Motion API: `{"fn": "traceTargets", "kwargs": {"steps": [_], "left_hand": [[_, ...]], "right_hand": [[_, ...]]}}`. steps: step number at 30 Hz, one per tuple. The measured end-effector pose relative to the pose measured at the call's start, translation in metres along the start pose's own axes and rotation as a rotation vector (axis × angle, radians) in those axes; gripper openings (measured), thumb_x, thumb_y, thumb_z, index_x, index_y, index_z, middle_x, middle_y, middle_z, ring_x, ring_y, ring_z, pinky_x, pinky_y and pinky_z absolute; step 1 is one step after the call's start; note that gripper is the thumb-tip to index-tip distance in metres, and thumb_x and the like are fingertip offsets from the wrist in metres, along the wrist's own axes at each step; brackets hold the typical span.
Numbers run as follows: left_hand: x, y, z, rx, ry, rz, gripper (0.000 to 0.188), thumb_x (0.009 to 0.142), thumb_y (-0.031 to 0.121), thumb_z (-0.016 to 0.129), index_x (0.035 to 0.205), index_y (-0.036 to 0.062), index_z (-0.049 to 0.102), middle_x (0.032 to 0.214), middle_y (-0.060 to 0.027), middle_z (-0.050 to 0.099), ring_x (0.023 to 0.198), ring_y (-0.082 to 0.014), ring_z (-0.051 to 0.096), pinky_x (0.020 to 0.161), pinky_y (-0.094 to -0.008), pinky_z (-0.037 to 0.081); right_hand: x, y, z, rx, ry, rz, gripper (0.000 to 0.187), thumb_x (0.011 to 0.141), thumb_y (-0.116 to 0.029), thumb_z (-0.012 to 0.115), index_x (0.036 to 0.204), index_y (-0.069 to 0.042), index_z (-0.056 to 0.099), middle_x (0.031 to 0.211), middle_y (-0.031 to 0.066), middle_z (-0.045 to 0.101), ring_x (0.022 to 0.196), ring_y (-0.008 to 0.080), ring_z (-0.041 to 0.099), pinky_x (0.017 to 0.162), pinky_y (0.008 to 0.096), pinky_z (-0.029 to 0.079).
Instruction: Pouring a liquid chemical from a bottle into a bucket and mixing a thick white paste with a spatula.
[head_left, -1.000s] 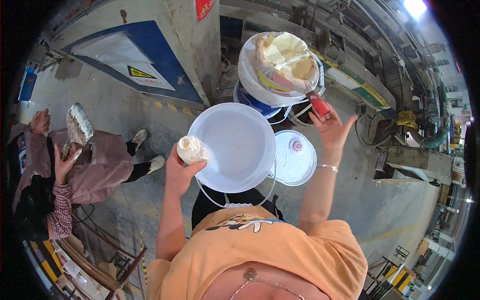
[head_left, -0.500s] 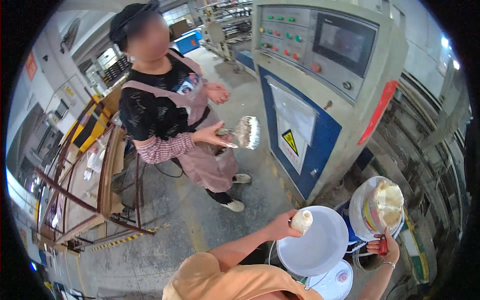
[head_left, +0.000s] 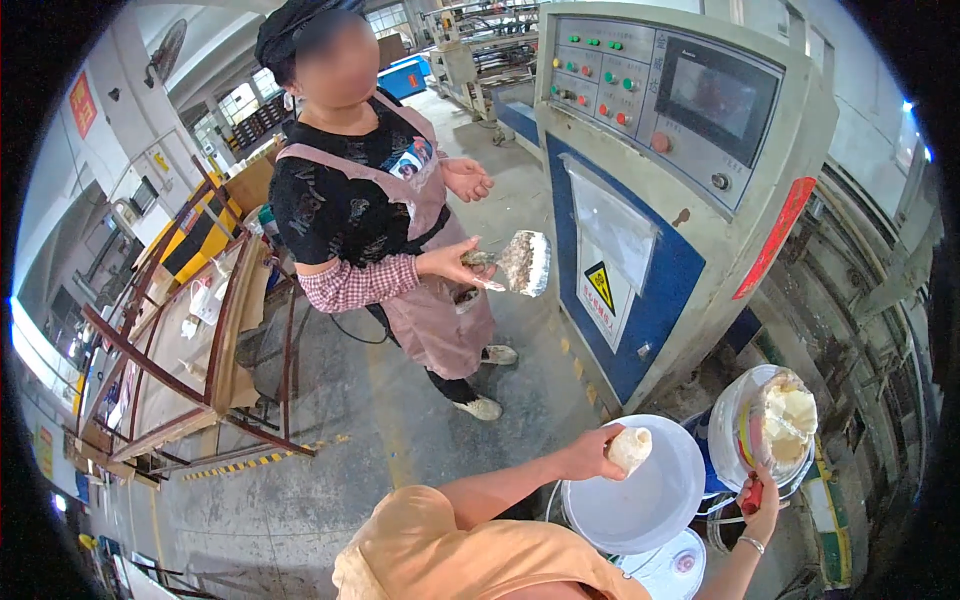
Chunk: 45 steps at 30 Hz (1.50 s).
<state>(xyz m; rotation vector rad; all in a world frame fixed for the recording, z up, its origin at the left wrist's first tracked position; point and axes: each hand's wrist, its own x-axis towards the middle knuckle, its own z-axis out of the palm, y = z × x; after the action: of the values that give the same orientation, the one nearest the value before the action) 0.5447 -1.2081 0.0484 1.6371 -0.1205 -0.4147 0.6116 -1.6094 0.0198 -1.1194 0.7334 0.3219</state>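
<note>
A yellow-and-black triangular warning sign (head_left: 600, 287) over red lettering (head_left: 599, 310) marks the blue door (head_left: 660, 292) of a beige metal cabinet (head_left: 702, 252). Dark vertical characters (head_left: 660, 70) flank its black-framed screen (head_left: 715, 100).

Factory workshop, control cabinet (head_left: 690, 165), warning sign (head_left: 600, 286)

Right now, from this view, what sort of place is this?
Most likely a factory floor: an industrial control cabinet with push buttons and a screen, yellow-and-black hazard striping along the concrete, and a co-worker in a pink work apron.
</note>
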Motion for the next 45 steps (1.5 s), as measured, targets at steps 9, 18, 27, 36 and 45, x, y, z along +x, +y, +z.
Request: {"fn": "traceTargets", "kwargs": {"steps": [9,18,27,36,45], "left_hand": [[-0.008,0.015,-0.002,-0.05,0.032,0.037,0.067,0.065,0.007,0.078,0.126,0.0033,0.05,0.112,-0.0082,0.061,0.103,-0.0187,0.058,0.093,-0.0333,0.046],[0.011,-0.001,-0.001,-0.031,-0.012,0.062,0.067,0.061,0.009,0.08,0.122,0.0019,0.052,0.11,-0.0096,0.062,0.101,-0.0191,0.058,0.092,-0.0331,0.045],[0.068,0.037,-0.014,0.043,-0.087,0.047,0.056,0.066,0.003,0.079,0.117,0.0041,0.056,0.11,-0.0062,0.064,0.099,-0.016,0.062,0.09,-0.032,0.05],[0.098,0.029,0.001,0.112,-0.162,0.05,0.06,0.065,0.01,0.081,0.119,0.0033,0.054,0.11,-0.0059,0.061,0.101,-0.0168,0.059,0.092,-0.0318,0.046],[0.088,0.019,0.023,0.093,-0.176,0.033,0.063,0.061,0.01,0.078,0.119,0.0019,0.054,0.109,-0.0103,0.063,0.1,-0.0195,0.061,0.09,-0.0313,0.047]], "right_hand": [[-0.019,0.005,0.007,-0.096,0.108,-0.099,0.017,0.083,-0.02,0.064,0.077,-0.01,0.051,0.058,0.001,0.053,0.039,0.0114,0.046,0.034,0.0231,0.039],[-0.114,-0.002,0.002,-0.336,0.128,-0.215,0.016,0.08,-0.02,0.063,0.077,-0.009,0.051,0.056,0.0032,0.05,0.035,0.0127,0.045,0.03,0.0254,0.039],[-0.136,-0.021,0.069,-0.493,-0.01,-0.174,0.02,0.082,-0.022,0.064,0.075,-0.006,0.054,0.058,-0.0001,0.05,0.042,0.0093,0.046,0.038,0.0237,0.035],[-0.188,-0.022,0.067,-0.525,0.091,-0.113,0.019,0.079,-0.016,0.065,0.084,-0.001,0.054,0.063,0.004,0.054,0.042,0.0122,0.05,0.037,0.0259,0.039],[-0.21,-0.027,0.077,-0.629,0.139,-0.195,0.017,0.078,-0.012,0.064,0.083,0.0,0.054,0.063,0.0045,0.053,0.041,0.0132,0.05,0.037,0.0267,0.039]]}}
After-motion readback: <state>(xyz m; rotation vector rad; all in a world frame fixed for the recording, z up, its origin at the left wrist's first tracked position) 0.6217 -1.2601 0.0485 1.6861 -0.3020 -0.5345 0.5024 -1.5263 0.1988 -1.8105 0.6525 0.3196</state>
